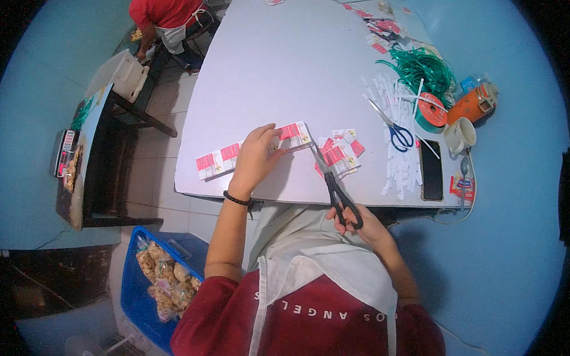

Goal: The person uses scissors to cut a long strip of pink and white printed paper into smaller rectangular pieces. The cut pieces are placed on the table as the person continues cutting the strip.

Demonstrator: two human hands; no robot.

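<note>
My left hand (257, 153) holds a strip of printed red-and-white paper labels (293, 135) just over the table. The strip's left part runs out past my wrist toward the table's front left. In my right hand (354, 220) are black-handled scissors (330, 172), their blades pointing up and left. The blade tips are at the right end of the strip; whether they touch the paper is hard to tell. Just right of the blades lies a loose pile of cut labels (340, 154).
White paper strips (398, 168) carry blue-handled scissors (392, 127). Nearby are a phone (431, 171), a mug (459, 135), a ribbon spool (431, 112), green ribbon (420, 72) and an orange bottle (471, 104). A blue crate (130, 281) holds bagged goods. Another person (166, 14) bends at far left.
</note>
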